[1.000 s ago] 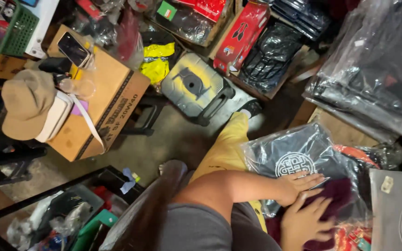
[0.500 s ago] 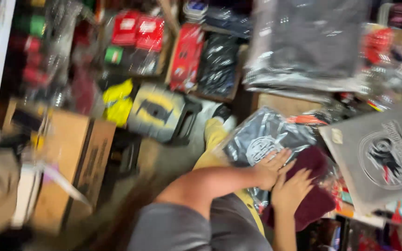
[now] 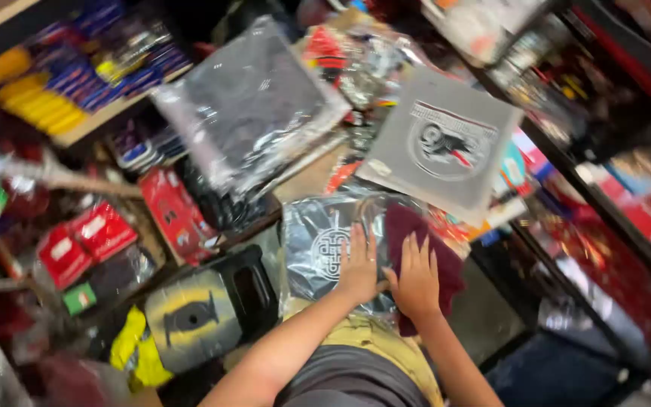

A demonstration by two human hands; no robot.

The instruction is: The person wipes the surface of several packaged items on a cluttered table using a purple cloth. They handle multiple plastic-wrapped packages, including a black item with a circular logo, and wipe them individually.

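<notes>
Basically, both your hands are flat, fingers spread, gripping nothing, on the clothes across your lap. Take the dark bagged shirt with the round white emblem [image 3: 325,249] as the landmark: your left hand [image 3: 359,267] presses palm-down on its right edge, likely to stop the slippery plastic sliding. Your right hand [image 3: 416,279] lies just right of it, touching the left hand at the thumb side, flat on a maroon folded garment [image 3: 427,252] that sits against and partly tucked under the bag's right edge; whether it is going in or out of the bag I cannot tell. Both items rest on your thighs, yellow-tan trousers [image 3: 374,347] showing just below the landmark. Up and right of it, a grey bagged shirt with a dark crest print [image 3: 442,147] lies tilted on a heap. Straight above, a big clear-bagged dark garment [image 3: 254,105] rests on more bagged stock. Left of the landmark sits a black plastic stool [image 3: 212,309], a yellow cloth [image 3: 133,347] beyond that. Further left and up, red packaged items [image 3: 88,237] and wooden shelves of yellow and blue packs [image 3: 62,83]. Right of the landmark, dark metal racking [image 3: 597,196] runs diagonally, stock on it blurred. Cramped storeroom, dim floor, edges motion-blurred.
</notes>
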